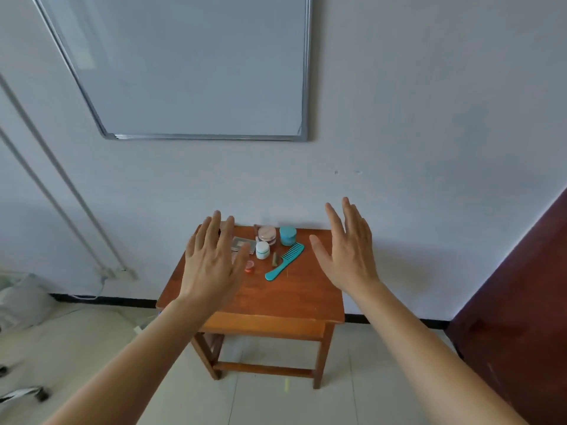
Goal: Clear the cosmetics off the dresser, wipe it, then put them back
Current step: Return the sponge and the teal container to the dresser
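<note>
Against the white wall, under a whiteboard (196, 65), stands a small wooden dresser (276, 299) w/ the cosmetics grouped at the back half of its top. The left hand (211, 262) is raised in front of the dresser's left side, palm away from the camera, fingers spread and empty; it hides part of a flat grey palette (244, 243) lying behind it. The right hand (348, 253) is raised at the dresser's right edge, also flat, fingers apart, gripping nothing. Between the 2 hands: a teal jar (287, 236) at the back near the wall, a pink-lidded compact (267, 234) just left of it, a white jar (262, 250) w/ a teal band in front of the compact, a small red pot (250, 266) nearer the front by the left thumb, a short olive-brown stick (275, 259) lying beside the white jar, and a teal comb (285, 261) lying diagonally, teeth toward the teal jar, handle toward the front. The front half of the top is bare wood. A dark red panel (521, 302) fills the right edge; pale floor tiles (276, 403) lie below; 2 pipes (61, 191) run down the wall at left.
</note>
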{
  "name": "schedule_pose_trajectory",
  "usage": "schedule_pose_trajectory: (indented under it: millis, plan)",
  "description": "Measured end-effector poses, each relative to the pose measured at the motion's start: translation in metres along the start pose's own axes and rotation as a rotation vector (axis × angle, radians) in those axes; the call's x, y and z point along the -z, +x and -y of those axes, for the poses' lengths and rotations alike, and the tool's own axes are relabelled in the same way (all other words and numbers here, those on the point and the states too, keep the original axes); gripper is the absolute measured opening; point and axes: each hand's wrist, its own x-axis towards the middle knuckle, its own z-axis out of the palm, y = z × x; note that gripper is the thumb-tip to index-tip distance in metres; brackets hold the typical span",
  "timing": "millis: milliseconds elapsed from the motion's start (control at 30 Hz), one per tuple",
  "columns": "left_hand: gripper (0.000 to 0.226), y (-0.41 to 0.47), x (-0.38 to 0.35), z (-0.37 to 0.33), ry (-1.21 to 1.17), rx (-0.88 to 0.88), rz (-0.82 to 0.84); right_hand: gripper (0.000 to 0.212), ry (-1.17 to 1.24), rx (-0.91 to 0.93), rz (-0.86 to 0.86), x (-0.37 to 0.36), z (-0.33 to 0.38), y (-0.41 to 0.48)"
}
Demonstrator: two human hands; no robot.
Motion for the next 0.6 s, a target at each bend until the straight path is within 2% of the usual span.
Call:
schedule_pose_trajectory:
  millis: [133, 233, 400, 500, 600]
  plan:
    - [0.076, 0.071, -0.021, 0.005, -0.016, 0.054, -0.011, 0.070, 0.050, 0.020, 0.043, -0.035, 0.002, 0.079]
    - [0.079, 0.105, -0.053, 0.024, -0.021, 0.064, 0.041, 0.070, 0.040, 0.057, 0.097, -0.072, -0.002, 0.115]
    - [0.067, 0.170, -0.130, 0.068, 0.030, 0.071, 0.291, 0.067, 0.003, 0.003, 0.232, -0.138, -0.014, 0.156]
    - [0.066, 0.214, -0.176, 0.089, 0.018, 0.017, 0.427, 0.066, -0.024, -0.038, 0.315, -0.182, -0.022, 0.180]
    - [0.067, 0.263, -0.217, 0.107, 0.027, -0.064, 0.548, 0.067, -0.036, -0.156, 0.376, -0.222, -0.030, 0.209]
